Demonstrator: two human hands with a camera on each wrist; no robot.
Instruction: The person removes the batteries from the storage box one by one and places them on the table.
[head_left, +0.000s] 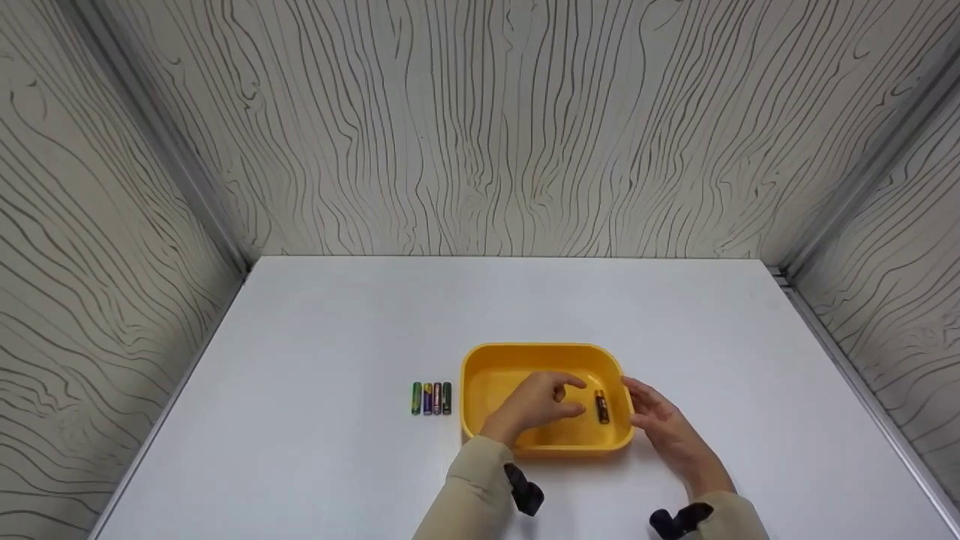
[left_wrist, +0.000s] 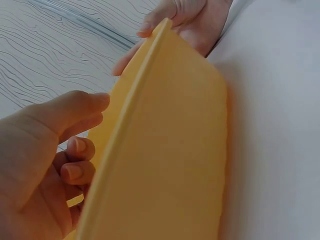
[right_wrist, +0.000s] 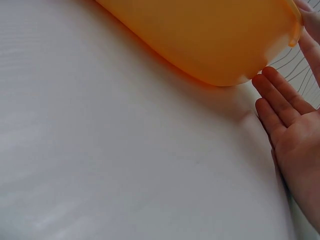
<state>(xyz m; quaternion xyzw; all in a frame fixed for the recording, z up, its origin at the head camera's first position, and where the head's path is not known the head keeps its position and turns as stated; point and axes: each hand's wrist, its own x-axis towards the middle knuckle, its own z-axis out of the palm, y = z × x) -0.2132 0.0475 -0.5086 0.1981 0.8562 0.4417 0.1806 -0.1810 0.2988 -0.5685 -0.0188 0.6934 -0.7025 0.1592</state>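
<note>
A yellow plastic bin (head_left: 547, 448) stands on the white table, with one black-and-copper battery (head_left: 602, 406) lying inside near its right wall. My left hand (head_left: 536, 405) hovers over the bin, just left of that battery. Its thumb and index finger are spread apart and hold nothing; the other fingers bend inward. My right hand (head_left: 670, 431) is at the bin's right end, fingertips touching the rim. Three of its fingers look straight beside the bin's outer wall (right_wrist: 220, 50) in the right wrist view. The left wrist view shows the near wall (left_wrist: 170, 135) hiding the battery.
Left of the bin, several batteries (head_left: 431, 398) in green, purple and red wrappers lie side by side in a row. The white table (head_left: 315, 337) ends at a wood-patterned back panel (head_left: 472, 150), with similar panels on both sides.
</note>
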